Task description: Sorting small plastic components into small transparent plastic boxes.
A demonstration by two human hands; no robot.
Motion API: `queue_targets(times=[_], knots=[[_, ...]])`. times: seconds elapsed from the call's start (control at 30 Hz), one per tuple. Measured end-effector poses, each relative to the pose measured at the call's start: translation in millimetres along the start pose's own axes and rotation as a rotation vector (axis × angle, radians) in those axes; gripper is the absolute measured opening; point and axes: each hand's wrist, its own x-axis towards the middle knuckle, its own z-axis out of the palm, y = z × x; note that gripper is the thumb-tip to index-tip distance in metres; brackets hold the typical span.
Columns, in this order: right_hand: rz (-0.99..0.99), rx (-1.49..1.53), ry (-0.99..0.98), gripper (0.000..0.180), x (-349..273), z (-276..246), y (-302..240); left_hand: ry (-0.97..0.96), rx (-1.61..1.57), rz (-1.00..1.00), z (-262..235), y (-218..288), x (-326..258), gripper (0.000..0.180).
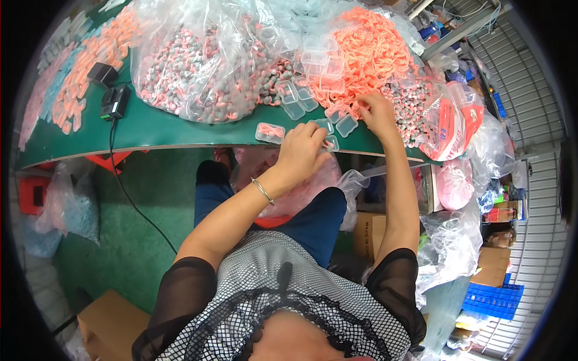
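My left hand (pixel 303 149) curls its fingers over a small clear plastic box (pixel 332 144) at the table's front edge; its lid (pixel 324 124) stands open. Something pink lies inside, partly covered by my fingers. My right hand (pixel 379 114) reaches to the near edge of a heap of coral-orange cord loops (pixel 376 51), thumb and fingers drawn together. What they pinch is too small to make out. Just left of my left hand lies a closed clear box (pixel 270 132) with pink cord inside. Another open clear box (pixel 346 125) sits between my hands.
A large clear bag (pixel 192 72) of pink and grey small pieces stands left of centre. Empty clear boxes (pixel 294 101) lie beside the heap. Grey and pink pieces (pixel 409 99) spread at the right, by a red-and-white bag (pixel 451 123). A black device (pixel 114 102) with a cable stands left.
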Motion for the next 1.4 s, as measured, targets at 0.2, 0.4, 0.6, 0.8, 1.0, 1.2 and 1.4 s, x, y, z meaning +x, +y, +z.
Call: queue_targets(times=[0.2, 0.4, 0.6, 0.8, 1.0, 1.2, 1.4], knots=[[0.324, 0.679, 0.323, 0.023, -7.8, 9.3, -6.3, 0.021, -0.045, -0.04, -0.5, 1.0, -1.0, 0.048], [0.202, 0.655, 0.245, 0.017, -29.8, -22.3, -57.2, 0.048, -0.051, -0.02, 1.5, -2.0, -3.8, 0.045], [0.078, 0.52, 0.078, 0.016, -43.2, -25.0, -98.3, 0.111, -0.055, 0.017, 4.0, -3.7, -5.3, 0.037], [0.057, 0.483, 0.045, 0.015, -43.3, -15.3, -98.8, 0.091, -0.055, -0.022, 2.6, -0.1, -4.0, 0.039], [0.011, 0.505, 0.096, 0.014, -43.9, -10.3, -100.9, 0.122, -0.057, -0.049, 1.8, 3.9, -2.6, 0.041], [-0.075, 0.408, 0.097, 0.016, -45.4, -15.5, -100.3, 0.132, -0.064, -0.03, 1.5, 1.2, -4.0, 0.039], [-0.201, 0.376, 0.053, 0.019, -38.9, -18.2, -97.0, 0.11, -0.028, 0.005, -1.1, -1.9, -5.0, 0.035]])
